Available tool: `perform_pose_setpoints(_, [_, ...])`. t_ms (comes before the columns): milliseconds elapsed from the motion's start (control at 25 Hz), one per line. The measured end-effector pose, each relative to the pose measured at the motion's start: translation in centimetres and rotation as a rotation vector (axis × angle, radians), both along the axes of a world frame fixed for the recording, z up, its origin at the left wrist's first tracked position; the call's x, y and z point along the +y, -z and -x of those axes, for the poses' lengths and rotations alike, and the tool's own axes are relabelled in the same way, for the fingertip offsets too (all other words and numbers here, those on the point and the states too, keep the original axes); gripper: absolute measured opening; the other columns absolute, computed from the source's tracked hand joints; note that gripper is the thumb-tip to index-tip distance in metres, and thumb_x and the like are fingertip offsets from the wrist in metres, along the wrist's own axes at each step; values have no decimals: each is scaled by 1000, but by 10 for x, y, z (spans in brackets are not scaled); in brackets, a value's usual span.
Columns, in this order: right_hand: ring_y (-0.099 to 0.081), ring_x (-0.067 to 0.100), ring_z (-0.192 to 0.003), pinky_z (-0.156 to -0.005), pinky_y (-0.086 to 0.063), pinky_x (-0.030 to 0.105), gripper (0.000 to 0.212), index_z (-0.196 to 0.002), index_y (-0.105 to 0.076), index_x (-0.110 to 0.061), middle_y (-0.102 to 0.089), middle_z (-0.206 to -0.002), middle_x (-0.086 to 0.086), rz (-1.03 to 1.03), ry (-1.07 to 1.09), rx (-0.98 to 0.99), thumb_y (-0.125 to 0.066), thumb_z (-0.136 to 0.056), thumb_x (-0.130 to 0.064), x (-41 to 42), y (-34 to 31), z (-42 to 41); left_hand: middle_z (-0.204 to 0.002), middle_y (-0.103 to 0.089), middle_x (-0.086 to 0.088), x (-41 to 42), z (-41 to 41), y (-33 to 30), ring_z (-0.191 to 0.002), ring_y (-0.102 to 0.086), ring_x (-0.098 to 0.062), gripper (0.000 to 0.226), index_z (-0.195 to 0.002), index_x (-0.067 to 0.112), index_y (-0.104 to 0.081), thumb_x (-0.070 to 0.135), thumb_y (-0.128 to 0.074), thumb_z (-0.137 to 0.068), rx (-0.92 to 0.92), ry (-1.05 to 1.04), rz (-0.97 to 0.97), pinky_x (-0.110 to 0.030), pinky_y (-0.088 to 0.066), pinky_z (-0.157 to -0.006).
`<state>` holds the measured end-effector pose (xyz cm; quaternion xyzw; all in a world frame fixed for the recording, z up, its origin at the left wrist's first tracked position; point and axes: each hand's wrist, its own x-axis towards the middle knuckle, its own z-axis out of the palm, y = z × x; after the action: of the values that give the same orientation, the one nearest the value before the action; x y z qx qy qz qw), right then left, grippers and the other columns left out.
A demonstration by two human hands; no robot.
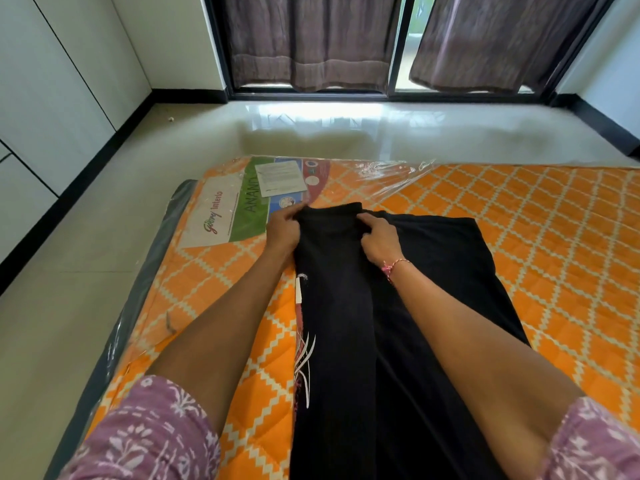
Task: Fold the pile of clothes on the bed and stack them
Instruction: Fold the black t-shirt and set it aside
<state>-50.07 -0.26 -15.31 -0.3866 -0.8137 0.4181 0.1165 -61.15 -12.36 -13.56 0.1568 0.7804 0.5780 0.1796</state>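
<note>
Pinching the far hem of the black garment (346, 306) with left hand (284, 227) and right hand (378, 239), fingers curled into the cloth, apparently squaring the folded panel while lying lengthwise on the bed (554, 244).

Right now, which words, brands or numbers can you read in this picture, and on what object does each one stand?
"Godrej Interio": on the white part of the mattress label, under the plastic wrap.
"ANAND": on the green band of the same label; the end of the word is hidden.
White leaflet: print too small to read.
Round badges: too small to read.
Black garment: a white design only, no letters.
</note>
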Motion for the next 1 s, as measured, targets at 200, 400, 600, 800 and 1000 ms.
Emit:
perform_pose_setpoints(200, [-23, 23, -143, -113, -18, 26, 49, -144, -36, -9, -30, -153, 13, -106, 93, 24, -42, -96, -3, -39, 12, -37, -159, -9, -8, -32, -63, 7, -147, -4, -22, 43, -143, 27, -40, 27, -37, -101, 540, 259, 661, -47, -8, -116])
perform_pose_setpoints(400, [-63, 23, -102, -88, -46, 30, 21, -108, -67, -14, -70, -105, 6, -103, 182, 86, -57, -90, -13, -126, 2, -165, -160, 0, -10, -108, -193, 14, -148, 2, -25, 52, -152, 27, -13, 32, -27, -102, 543, 321, 880, -47, -10, -116])
perform_pose_setpoints(600, [-64, 18, -88, -74, -43, 30, 36, -89, -61, -26, -66, -78, -6, -72, -67, -489, -53, -85, -60, -195, -34, -275, -145, -30, -15, -177, -266, -4, -131, -36, -30, 70, -150, 13, -15, 39, -49, -94, 297, 108, 830, -37, -36, -103])
perform_pose_setpoints(800, [-61, 23, -102, -80, -42, 30, 17, -93, -64, -22, -67, -95, 0, -47, -275, -479, -65, -85, -37, -201, -38, -313, -115, -60, -8, -221, -279, -6, -101, -59, -27, 31, -115, 12, -54, 28, -61, -90, -105, 2, 696, -35, -48, -80])
perform_pose_setpoints(1000, [-60, 22, -77, -63, -39, 32, 27, -67, -58, -11, -62, -69, 2, 67, 235, -63, -68, -84, -29, -205, -38, -350, -93, -65, -7, -240, -303, -19, -79, -56, -23, 12, -89, 12, -60, 22, -53, -93, -53, -91, 651, -32, -42, -65])
